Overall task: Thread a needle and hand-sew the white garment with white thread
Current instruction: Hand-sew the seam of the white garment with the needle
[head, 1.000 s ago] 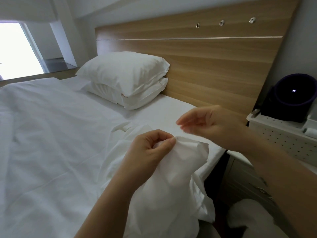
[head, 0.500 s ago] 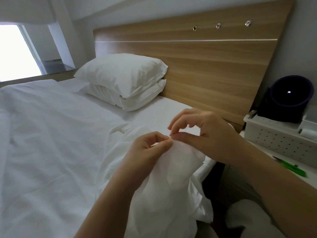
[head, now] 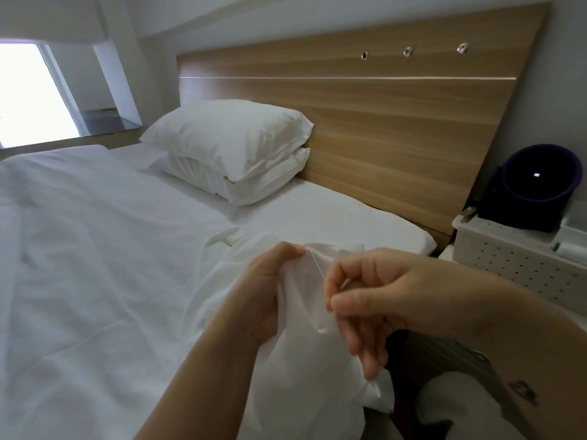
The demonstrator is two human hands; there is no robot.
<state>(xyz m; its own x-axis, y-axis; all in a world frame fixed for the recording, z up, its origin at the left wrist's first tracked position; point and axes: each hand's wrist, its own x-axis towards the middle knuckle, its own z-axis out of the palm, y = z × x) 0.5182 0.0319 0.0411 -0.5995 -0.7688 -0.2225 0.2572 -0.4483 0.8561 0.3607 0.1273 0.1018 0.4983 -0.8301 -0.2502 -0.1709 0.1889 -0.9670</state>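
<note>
White garment (head: 303, 350) hangs bunched between both hands. Left hand (head: 266, 293) grips its upper fold. Right hand (head: 374, 296), just beside it, pinches the white thread (head: 316, 265), which runs to that fold. Beyond the hands, 2 stacked pillows (head: 232, 147) lie against the headboard (head: 381, 122).

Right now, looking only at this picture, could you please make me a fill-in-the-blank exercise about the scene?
1. The left hand grips the white ____.
2. The right hand pinches a thin white ____.
3. ____ white pillows are stacked on the bed.
4. The headboard is made of ____.
Missing words: garment; thread; two; wood.
</note>
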